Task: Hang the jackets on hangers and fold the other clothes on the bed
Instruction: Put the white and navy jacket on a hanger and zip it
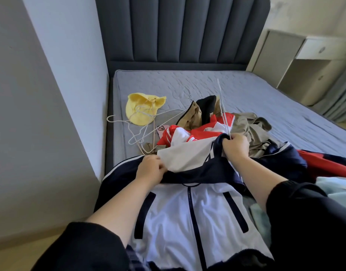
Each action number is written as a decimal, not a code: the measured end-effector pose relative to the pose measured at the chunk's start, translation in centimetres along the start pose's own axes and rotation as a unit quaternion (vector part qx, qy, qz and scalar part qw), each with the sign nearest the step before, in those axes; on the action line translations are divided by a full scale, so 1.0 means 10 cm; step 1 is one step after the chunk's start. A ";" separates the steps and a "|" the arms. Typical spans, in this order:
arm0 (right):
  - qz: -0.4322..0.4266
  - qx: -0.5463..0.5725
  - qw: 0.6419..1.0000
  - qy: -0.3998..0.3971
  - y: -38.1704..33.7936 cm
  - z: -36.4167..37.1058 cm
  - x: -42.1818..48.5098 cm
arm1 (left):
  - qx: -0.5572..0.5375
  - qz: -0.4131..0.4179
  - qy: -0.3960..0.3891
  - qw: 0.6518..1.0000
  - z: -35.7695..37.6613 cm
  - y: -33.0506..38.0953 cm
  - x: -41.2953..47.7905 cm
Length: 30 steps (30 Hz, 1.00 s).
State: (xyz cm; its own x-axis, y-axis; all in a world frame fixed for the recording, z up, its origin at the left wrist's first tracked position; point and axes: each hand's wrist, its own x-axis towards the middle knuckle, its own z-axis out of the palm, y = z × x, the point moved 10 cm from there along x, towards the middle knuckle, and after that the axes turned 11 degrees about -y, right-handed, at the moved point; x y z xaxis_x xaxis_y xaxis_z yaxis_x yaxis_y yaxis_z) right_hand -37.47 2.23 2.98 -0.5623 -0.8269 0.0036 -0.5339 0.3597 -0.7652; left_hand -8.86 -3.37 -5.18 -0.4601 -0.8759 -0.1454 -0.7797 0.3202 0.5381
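Jacket [168, 212], one, navy and white, lies front-up on the near end of the bed [246, 90], zip running toward the headboard [180, 30], collar farthest. Left hand [150, 169] pinches its white flap. Right hand [235, 146] grips the navy collar together with one wire hanger [222, 108], which points up and away. Loose hangers [137, 133] lie tangled at left, count unclear.
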 end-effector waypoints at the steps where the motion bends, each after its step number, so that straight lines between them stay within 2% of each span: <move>1: -0.015 -0.003 1.000 -0.008 -0.03 0.01 -0.01 | -0.112 -0.027 0.009 0.993 -0.05 -0.09 -0.01; 3: -0.045 -0.007 0.998 -0.033 -0.09 0.06 -0.05 | -0.293 -0.058 0.011 0.954 -0.10 -0.16 -0.03; 5: -0.069 -0.009 0.996 -0.047 -0.13 0.09 -0.09 | -0.302 -0.031 -0.024 0.952 -0.15 -0.03 -0.02; 6: -0.074 -0.012 0.996 -0.046 -0.15 0.10 -0.11 | -0.259 -0.006 -0.060 0.964 -0.13 0.06 -0.02; 8: -0.069 -0.022 0.997 -0.033 -0.15 0.10 -0.15 | -0.090 0.013 -0.155 0.984 0.04 0.15 -0.08; 10: -0.060 -0.021 0.997 -0.040 -0.12 0.14 -0.20 | 0.142 0.017 -0.203 0.969 0.24 0.09 -0.16; 11: -0.061 -0.014 0.997 -0.052 -0.12 0.18 -0.23 | 0.238 0.017 -0.183 0.954 0.28 0.06 -0.19; 13: -0.065 0.005 0.994 -0.083 -0.13 0.27 -0.30 | 0.311 0.004 -0.109 0.944 0.26 0.08 -0.20; 16: -0.030 0.083 0.988 -0.126 -0.04 0.43 -0.41 | 0.318 -0.005 -0.042 0.947 0.21 0.14 -0.18; 24: 0.058 0.236 0.957 -0.156 0.43 0.61 -0.66 | 0.303 0.063 -0.083 0.947 0.38 0.21 -0.21; 27: 0.054 0.236 0.960 -0.141 0.45 0.48 -0.64 | 0.276 0.125 -0.103 0.947 0.48 0.39 -0.30; 30: 0.028 0.200 0.973 -0.115 0.42 0.31 -0.61 | 0.308 0.186 -0.126 0.925 0.68 0.66 -0.40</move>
State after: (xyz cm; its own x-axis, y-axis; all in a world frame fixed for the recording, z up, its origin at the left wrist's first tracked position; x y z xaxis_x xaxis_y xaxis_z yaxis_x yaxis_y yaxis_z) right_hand -34.33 7.40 -2.21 -0.4020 -0.9025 -0.1545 -0.1927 0.2483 -0.9493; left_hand -15.06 4.68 -6.71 -0.7692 -0.5762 -0.2764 -0.6056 0.7953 0.0271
